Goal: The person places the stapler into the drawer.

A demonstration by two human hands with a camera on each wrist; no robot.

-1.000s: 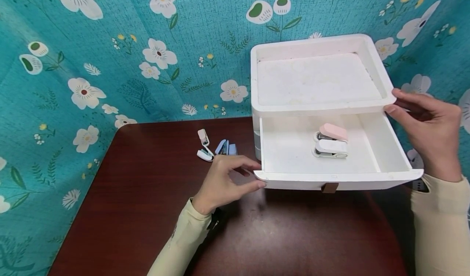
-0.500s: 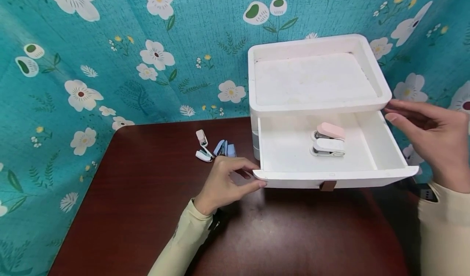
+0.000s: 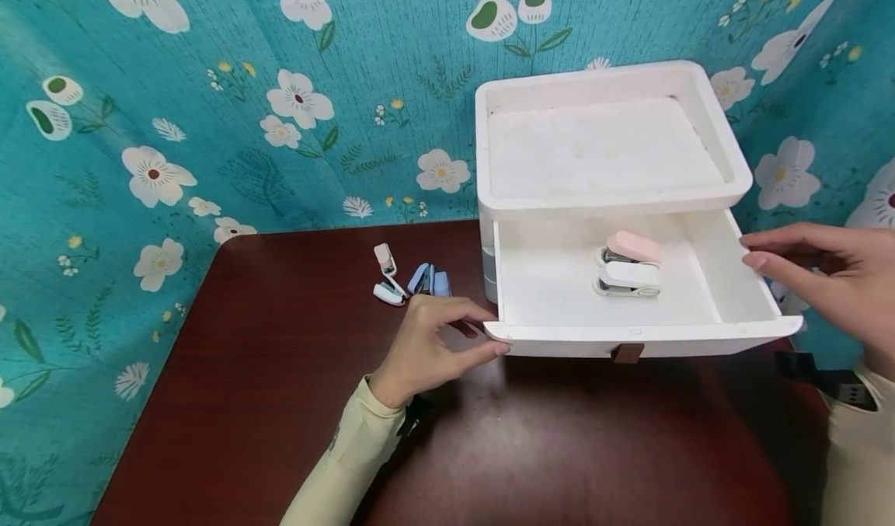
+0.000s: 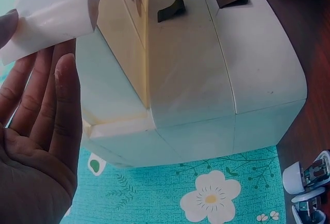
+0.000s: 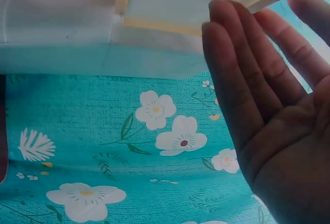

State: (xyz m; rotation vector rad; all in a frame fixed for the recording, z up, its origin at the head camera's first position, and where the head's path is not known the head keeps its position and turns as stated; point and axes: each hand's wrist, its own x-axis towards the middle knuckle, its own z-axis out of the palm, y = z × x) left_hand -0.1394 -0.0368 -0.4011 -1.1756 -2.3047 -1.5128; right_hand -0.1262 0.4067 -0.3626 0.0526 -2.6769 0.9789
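A white desktop drawer cabinet (image 3: 615, 203) has its top drawer (image 3: 545, 289) pulled out. My left hand (image 3: 423, 347) pinches the drawer's front left corner, thumb below and fingers above; the left wrist view shows the thumb and fingers on the white drawer front (image 4: 51, 20). At the drawer's right wall, my right hand (image 3: 828, 266) has its fingertips at the top edge, fingers extended and loosely bent. In the right wrist view these fingers (image 5: 247, 64) lie beside the drawer's side. Inside the drawer sit a pink stapler (image 3: 635, 246) and a white stapler (image 3: 629, 277), side by side.
Left of the cabinet, a white-and-pink stapler (image 3: 388, 291) lies spread open beside a blue stapler (image 3: 423, 279) on the dark red-brown table (image 3: 280, 339). A brown pull tab (image 3: 627, 353) hangs on the drawer front. Flowered teal cloth (image 3: 377, 130) stands behind.
My right hand has moved from the cabinet's upper front right corner down and forward along the drawer's right wall. The left hand keeps its pinch; the drawer looks equally far out.
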